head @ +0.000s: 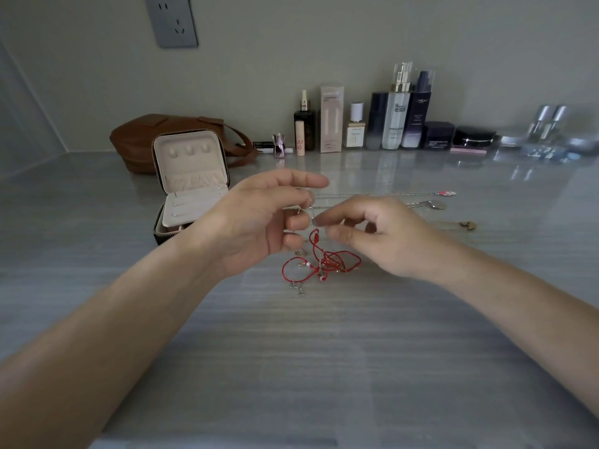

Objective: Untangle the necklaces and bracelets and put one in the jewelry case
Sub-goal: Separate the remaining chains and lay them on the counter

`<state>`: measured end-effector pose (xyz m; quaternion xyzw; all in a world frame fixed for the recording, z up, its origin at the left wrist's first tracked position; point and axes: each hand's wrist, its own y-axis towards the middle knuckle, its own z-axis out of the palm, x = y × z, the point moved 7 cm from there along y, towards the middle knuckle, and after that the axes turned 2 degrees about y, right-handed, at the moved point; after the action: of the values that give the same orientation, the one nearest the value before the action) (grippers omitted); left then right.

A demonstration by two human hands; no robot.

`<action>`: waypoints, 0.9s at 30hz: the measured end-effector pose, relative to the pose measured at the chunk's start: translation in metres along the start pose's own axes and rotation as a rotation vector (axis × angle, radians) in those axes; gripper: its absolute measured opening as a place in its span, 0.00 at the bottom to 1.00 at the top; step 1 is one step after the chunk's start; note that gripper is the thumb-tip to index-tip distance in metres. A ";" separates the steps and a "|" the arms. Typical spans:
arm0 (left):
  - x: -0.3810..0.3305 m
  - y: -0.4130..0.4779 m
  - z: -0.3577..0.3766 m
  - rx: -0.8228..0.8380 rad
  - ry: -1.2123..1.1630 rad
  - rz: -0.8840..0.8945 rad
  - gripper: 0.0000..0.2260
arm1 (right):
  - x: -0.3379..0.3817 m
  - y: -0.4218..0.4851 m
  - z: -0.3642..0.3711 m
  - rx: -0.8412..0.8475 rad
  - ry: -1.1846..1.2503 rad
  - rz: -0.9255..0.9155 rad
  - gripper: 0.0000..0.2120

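A tangle of red cord bracelets (327, 264) with small metal clasps lies on the grey tabletop, one strand lifted toward my fingers. My left hand (259, 222) and my right hand (382, 234) are raised just above it, fingertips close together, pinching a thin silver chain (363, 194). The chain runs right across the table to a pink charm (449, 192). A second silver chain with a round pendant (437, 205) and a gold pendant piece (466, 225) lie further right. The jewelry case (191, 186) stands open on the left, its cream lining bare.
A brown leather bag (162, 137) sits behind the case. Several cosmetic bottles, jars and a box (332, 119) line the back wall, with clear acrylic items (547, 131) at the far right. A wall socket (171, 19) is above.
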<state>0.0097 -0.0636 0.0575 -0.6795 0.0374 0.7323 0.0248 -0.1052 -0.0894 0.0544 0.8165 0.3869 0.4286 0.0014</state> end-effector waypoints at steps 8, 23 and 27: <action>0.000 0.002 -0.018 -0.169 0.236 -0.013 0.11 | -0.007 0.000 0.017 0.070 -0.019 0.039 0.02; -0.002 0.001 -0.017 -0.181 0.724 0.098 0.05 | 0.001 -0.006 -0.009 -0.093 0.089 0.085 0.04; 0.002 0.002 -0.017 -0.167 0.687 0.058 0.07 | -0.002 -0.008 -0.017 -0.187 0.154 0.134 0.04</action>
<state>0.0264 -0.0673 0.0547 -0.8845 0.0029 0.4619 -0.0656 -0.1227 -0.0909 0.0609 0.8015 0.2888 0.5233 0.0191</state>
